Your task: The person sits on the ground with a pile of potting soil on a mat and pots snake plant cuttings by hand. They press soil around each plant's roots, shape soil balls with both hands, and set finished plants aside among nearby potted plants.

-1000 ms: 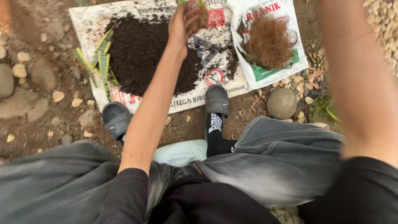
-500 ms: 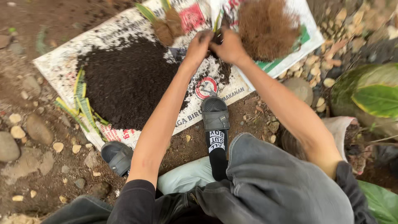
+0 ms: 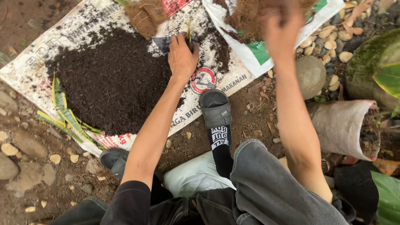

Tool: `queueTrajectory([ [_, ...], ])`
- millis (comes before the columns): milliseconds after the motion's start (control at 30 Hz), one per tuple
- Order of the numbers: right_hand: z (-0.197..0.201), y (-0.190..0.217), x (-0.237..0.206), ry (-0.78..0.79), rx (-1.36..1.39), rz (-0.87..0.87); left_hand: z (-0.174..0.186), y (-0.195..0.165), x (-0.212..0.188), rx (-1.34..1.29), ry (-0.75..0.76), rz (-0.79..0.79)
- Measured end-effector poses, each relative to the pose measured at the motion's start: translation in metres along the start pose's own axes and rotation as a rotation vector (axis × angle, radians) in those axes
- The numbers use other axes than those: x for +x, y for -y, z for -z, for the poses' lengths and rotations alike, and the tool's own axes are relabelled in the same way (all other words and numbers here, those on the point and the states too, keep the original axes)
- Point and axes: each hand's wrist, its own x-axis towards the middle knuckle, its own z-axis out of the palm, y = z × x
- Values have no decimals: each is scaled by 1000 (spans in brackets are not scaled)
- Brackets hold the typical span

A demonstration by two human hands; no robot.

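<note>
My left hand (image 3: 181,56) lies on a white printed sack (image 3: 83,33), its fingers curled around the base of a thin green shoot (image 3: 189,29) that stands in a dab of dark soil. A broad heap of dark soil (image 3: 112,79) fills the sack to the left of that hand. My right hand (image 3: 281,25) is raised and blurred over a mound of brown coconut fibre (image 3: 246,14) on a second, green-printed sack (image 3: 256,58). Whether it grips fibre is unclear. Another fibre clump (image 3: 146,16) lies at the sack's far edge.
Striped yellow-green leaves (image 3: 62,112) lie at the sack's near-left edge. My grey sandal (image 3: 214,108) rests beside the sack. A round stone (image 3: 310,75) and pebbles sit right, with a grey cloth pot (image 3: 341,125) and a mossy boulder (image 3: 371,62). A white bag (image 3: 196,175) lies under my legs.
My hands have parted. The right hand has lifted away to the fibre mound at the right, while the left has stayed at the shoot on the sack.
</note>
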Motion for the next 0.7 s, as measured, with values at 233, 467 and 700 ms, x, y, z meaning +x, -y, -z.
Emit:
queueTrajectory([
  [233,65,4,-31,-289,-280,133,-26,-41,-2,201,160,-452],
  [467,7,12,-100,102,-476,-96,-62,-55,0,115,278,-397],
  [700,-41,-9,-111,398,-742,-115,-45,-56,9,-247,143,-419],
])
